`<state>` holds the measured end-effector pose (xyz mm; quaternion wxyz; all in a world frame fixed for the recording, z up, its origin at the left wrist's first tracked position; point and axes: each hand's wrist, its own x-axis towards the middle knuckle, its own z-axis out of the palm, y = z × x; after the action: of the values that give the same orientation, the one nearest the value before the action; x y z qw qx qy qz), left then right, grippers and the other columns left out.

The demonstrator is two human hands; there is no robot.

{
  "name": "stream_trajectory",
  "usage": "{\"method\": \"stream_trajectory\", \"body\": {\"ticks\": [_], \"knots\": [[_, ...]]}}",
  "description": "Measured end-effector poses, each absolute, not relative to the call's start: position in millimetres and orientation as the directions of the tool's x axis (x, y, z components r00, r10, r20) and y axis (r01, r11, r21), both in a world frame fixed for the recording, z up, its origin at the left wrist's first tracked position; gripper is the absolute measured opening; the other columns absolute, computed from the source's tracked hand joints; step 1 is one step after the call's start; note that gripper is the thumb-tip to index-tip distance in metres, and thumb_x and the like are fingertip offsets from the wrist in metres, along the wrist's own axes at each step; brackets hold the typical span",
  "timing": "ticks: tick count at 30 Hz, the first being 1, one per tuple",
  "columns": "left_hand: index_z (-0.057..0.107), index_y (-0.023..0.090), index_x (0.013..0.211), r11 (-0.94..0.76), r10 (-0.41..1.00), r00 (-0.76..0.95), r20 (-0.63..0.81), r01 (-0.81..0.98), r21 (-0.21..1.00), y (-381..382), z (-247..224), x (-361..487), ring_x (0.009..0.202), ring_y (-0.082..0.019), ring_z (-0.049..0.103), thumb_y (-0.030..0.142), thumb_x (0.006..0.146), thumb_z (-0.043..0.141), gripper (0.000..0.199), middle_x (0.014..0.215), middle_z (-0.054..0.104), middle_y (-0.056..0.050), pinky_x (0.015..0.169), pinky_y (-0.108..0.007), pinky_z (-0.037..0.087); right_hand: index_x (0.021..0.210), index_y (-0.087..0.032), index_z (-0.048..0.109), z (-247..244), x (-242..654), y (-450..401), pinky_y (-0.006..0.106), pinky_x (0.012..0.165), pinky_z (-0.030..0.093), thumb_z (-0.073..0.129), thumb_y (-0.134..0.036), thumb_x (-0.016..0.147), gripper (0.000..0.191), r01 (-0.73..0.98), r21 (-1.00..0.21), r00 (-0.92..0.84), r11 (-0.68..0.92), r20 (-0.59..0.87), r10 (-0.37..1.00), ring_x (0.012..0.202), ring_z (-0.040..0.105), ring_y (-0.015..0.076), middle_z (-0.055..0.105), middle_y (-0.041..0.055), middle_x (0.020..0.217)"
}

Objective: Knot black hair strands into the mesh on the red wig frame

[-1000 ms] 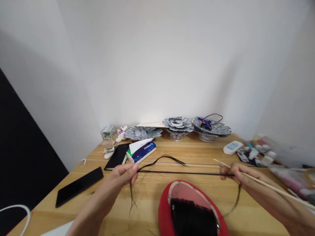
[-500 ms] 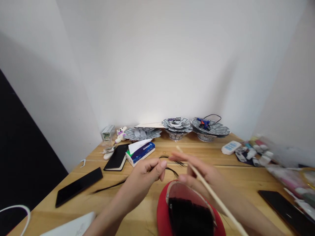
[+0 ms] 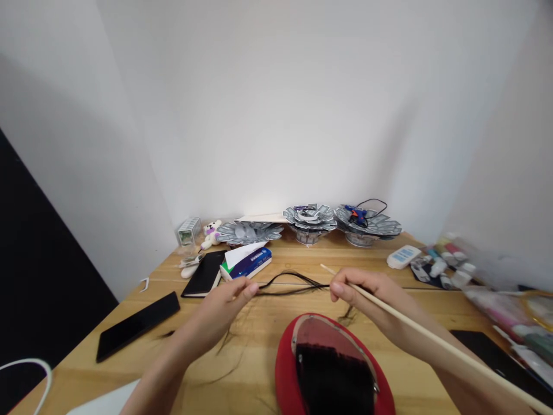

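Observation:
Between my two hands stretches a thin lock of black hair (image 3: pixel 298 283), split into strands in its middle. My left hand (image 3: pixel 233 300) pinches its left end with thumb and forefinger. The right end sits in the closed fingers of my right hand (image 3: pixel 358 291), which also carries a long pale wooden stick (image 3: pixel 415 320) running back past the wrist. Below the lock, nearer to me, rests a red padded block (image 3: pixel 285 357). A netting piece (image 3: pixel 324 334) with dense black hair (image 3: pixel 332 380) is fixed on it by pins.
Loose hairs (image 3: pixel 233 369) lie on the wooden table. A tissue pack (image 3: pixel 248 265), a black notebook (image 3: pixel 205 274) and a black phone-like slab (image 3: pixel 138 325) are at left. Grey layered bowls (image 3: pixel 309 222), one holding a blue glue gun (image 3: pixel 356 215), line the wall. Bottles (image 3: pixel 462 274) crowd the right.
My hands have drawn apart, the left moving left and the right moving right. The hair lock now spans between them, and the stick has tilted lower in my right hand.

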<state>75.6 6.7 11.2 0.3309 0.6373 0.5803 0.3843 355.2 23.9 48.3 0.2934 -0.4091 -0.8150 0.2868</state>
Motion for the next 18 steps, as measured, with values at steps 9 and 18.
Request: {"method": "stream_trajectory", "body": {"ticks": [9, 18], "knots": [[0.057, 0.02, 0.123, -0.208, 0.933, 0.328, 0.148, 0.155, 0.966, -5.9, 23.2, 150.3, 0.091, -0.019, 0.062, 0.05, 0.097, 0.046, 0.041, 0.093, 0.068, -0.003, 0.081, -0.028, 0.044, 0.071, -0.021, 0.063, 49.2, 345.9, 28.6, 0.028, 0.061, 0.034, 0.052, -0.044, 0.092, 0.032, 0.483, -0.721, -0.458, 0.497, 0.276, 0.845, 0.063, 0.051, 0.0179, 0.056, -0.0015, 0.065], [0.049, 0.02, 0.071, -0.21, 0.944, 0.267, 0.195, 0.027, 0.977, -17.1, 27.8, 149.5, 0.058, -0.012, 0.034, 0.056, 0.098, 0.043, 0.045, 0.063, 0.04, 0.006, 0.056, -0.024, 0.027, 0.07, -0.023, 0.066, 24.7, 351.4, 44.7, 0.029, 0.076, 0.037, 0.068, -0.051, 0.085, 0.032, 0.165, -0.901, -0.246, 0.402, 0.357, 0.901, 0.084, 0.054, 0.0217, 0.062, 0.0005, 0.078]]}}
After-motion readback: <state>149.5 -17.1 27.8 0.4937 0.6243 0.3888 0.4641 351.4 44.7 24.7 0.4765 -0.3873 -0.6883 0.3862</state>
